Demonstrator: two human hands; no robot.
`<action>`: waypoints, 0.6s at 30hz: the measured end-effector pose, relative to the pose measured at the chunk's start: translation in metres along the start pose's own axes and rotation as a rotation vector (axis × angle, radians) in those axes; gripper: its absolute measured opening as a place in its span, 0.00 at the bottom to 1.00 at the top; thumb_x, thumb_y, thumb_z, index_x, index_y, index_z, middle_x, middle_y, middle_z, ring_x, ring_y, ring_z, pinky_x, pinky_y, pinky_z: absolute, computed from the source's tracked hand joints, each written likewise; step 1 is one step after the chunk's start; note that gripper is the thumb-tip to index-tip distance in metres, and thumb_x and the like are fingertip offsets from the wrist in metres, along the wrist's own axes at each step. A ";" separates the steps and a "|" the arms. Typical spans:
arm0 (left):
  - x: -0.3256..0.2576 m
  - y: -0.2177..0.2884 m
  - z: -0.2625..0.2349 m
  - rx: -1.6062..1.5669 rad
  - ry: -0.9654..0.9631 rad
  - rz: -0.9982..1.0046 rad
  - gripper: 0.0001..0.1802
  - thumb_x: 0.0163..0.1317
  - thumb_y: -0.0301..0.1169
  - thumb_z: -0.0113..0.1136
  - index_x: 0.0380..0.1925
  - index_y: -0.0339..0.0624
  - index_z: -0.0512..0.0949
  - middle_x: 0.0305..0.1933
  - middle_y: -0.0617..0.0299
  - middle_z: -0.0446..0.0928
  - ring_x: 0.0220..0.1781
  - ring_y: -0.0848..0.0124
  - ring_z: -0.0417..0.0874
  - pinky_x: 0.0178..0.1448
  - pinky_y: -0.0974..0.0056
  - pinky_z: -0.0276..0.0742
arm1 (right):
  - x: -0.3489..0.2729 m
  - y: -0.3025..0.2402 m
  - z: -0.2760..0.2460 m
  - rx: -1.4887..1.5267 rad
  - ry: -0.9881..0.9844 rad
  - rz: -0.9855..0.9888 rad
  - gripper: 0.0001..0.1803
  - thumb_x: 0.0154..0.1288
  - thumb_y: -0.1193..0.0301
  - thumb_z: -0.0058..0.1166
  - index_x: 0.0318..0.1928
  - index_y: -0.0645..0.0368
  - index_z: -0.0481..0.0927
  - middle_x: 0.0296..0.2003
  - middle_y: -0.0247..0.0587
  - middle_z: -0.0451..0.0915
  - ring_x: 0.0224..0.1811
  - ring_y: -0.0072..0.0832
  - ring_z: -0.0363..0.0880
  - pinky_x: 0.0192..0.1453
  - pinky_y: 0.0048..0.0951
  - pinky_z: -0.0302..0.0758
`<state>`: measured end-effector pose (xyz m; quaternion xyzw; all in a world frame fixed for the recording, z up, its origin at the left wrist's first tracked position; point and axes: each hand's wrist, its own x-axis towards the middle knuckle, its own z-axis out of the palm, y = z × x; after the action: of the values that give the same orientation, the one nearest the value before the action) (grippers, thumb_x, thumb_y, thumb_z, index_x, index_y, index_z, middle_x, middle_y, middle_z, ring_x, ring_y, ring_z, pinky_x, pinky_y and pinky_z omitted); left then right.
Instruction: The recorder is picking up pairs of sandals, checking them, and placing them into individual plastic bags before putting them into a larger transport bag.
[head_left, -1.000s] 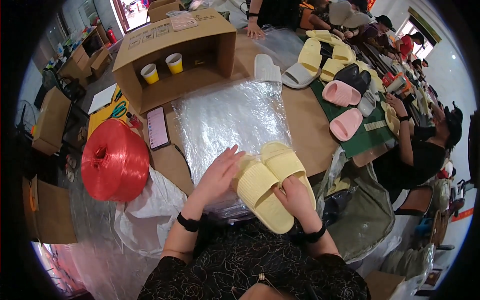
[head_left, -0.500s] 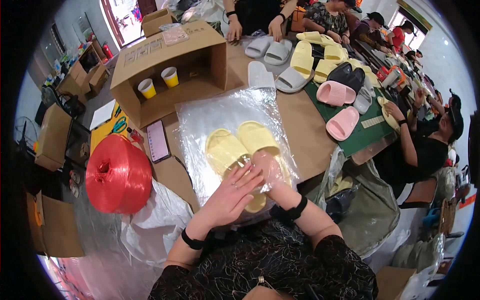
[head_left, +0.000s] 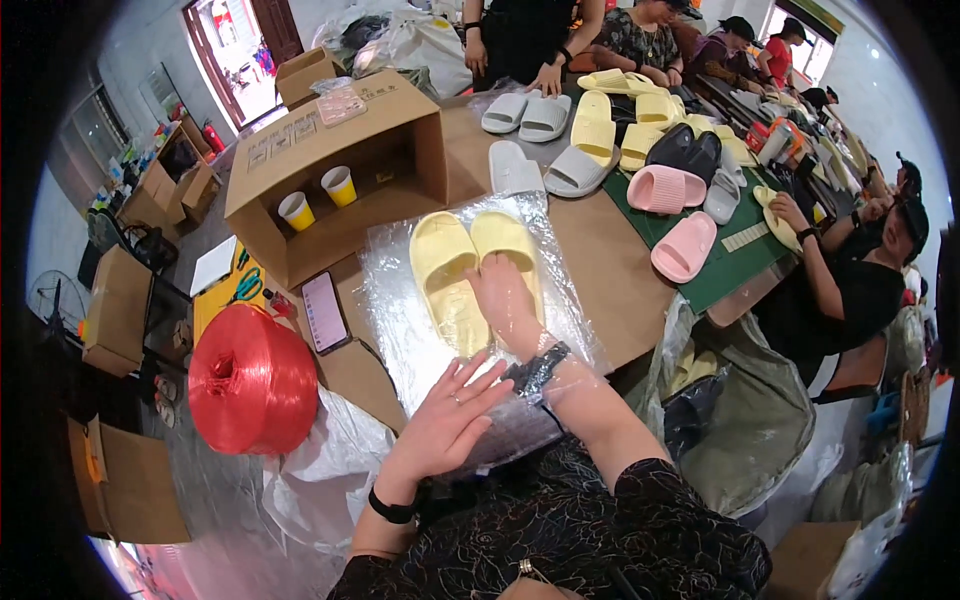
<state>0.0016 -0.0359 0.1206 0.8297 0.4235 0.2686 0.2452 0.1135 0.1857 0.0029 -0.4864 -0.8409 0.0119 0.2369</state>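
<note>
A pair of pale yellow slippers (head_left: 440, 265) lies side by side in a clear plastic bag (head_left: 575, 300) on the table in front of me. My right hand (head_left: 505, 300) reaches inside the bag up to past the wrist, and film covers its wristband. Its fingers are bent down onto the slippers between their straps, the fingertips partly hidden. My left hand (head_left: 445, 425) rests over the near part of the bag by the slippers' heels, fingers spread and holding nothing.
A cardboard box (head_left: 330, 115) with two yellow-white cups (head_left: 338, 186) stands at the far left. Nearer are a phone (head_left: 325, 312), scissors (head_left: 247, 285) and a red twine roll (head_left: 255, 380). Loose slippers (head_left: 684, 247) cover the right side, where a co-worker (head_left: 840, 290) sits. Another person's hand (head_left: 548, 78) touches grey slippers.
My right hand has pushed farther into the bag, and the yellow slippers have moved away from me with it. My left hand has come off the slippers toward me.
</note>
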 end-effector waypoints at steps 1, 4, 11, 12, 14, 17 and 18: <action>-0.013 -0.004 -0.002 0.035 0.038 -0.058 0.28 0.66 0.30 0.50 0.68 0.45 0.71 0.76 0.53 0.63 0.80 0.50 0.55 0.82 0.45 0.44 | -0.002 -0.033 -0.037 0.130 -0.182 0.128 0.21 0.69 0.60 0.55 0.52 0.65 0.77 0.42 0.55 0.76 0.50 0.48 0.75 0.49 0.39 0.77; -0.020 -0.002 -0.004 0.024 0.067 -0.103 0.28 0.64 0.33 0.57 0.65 0.44 0.74 0.75 0.52 0.66 0.78 0.49 0.61 0.80 0.46 0.52 | -0.036 -0.024 -0.041 0.242 0.142 0.056 0.22 0.68 0.61 0.58 0.54 0.64 0.76 0.45 0.55 0.77 0.47 0.49 0.76 0.49 0.41 0.77; -0.073 -0.049 0.007 -0.212 0.643 -0.659 0.22 0.66 0.39 0.62 0.55 0.38 0.80 0.48 0.52 0.83 0.44 0.64 0.84 0.49 0.60 0.80 | -0.164 0.019 -0.147 0.901 -0.552 0.010 0.15 0.67 0.67 0.64 0.50 0.60 0.83 0.37 0.40 0.83 0.41 0.30 0.82 0.47 0.31 0.78; -0.073 -0.058 0.003 -0.256 0.627 -0.816 0.20 0.68 0.41 0.60 0.50 0.37 0.82 0.39 0.55 0.83 0.37 0.68 0.82 0.43 0.62 0.78 | -0.174 0.035 -0.165 1.067 -0.748 0.098 0.13 0.68 0.66 0.63 0.47 0.61 0.85 0.33 0.36 0.84 0.37 0.25 0.83 0.44 0.27 0.79; -0.075 -0.066 0.000 -0.293 0.610 -0.991 0.21 0.70 0.44 0.58 0.45 0.36 0.84 0.30 0.58 0.82 0.30 0.72 0.80 0.37 0.65 0.77 | -0.173 0.059 -0.204 1.112 -0.965 0.225 0.11 0.69 0.67 0.62 0.42 0.63 0.85 0.29 0.31 0.84 0.33 0.17 0.80 0.41 0.21 0.76; -0.055 -0.062 0.000 -0.232 0.499 -1.035 0.27 0.71 0.50 0.53 0.31 0.34 0.85 0.19 0.60 0.77 0.25 0.72 0.79 0.33 0.63 0.72 | -0.175 0.095 -0.213 1.067 -0.582 0.556 0.12 0.71 0.65 0.58 0.37 0.63 0.85 0.27 0.30 0.81 0.28 0.14 0.75 0.35 0.19 0.72; -0.049 -0.065 0.001 -0.233 0.492 -1.033 0.27 0.71 0.50 0.53 0.31 0.34 0.85 0.19 0.60 0.77 0.25 0.72 0.79 0.33 0.63 0.72 | -0.172 0.105 -0.205 1.013 -0.381 0.606 0.14 0.72 0.64 0.56 0.36 0.62 0.84 0.27 0.29 0.81 0.27 0.14 0.73 0.33 0.18 0.71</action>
<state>-0.0592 -0.0434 0.0667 0.3963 0.7854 0.3438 0.3283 0.3542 0.0561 0.0917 -0.5202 -0.5829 0.5629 0.2698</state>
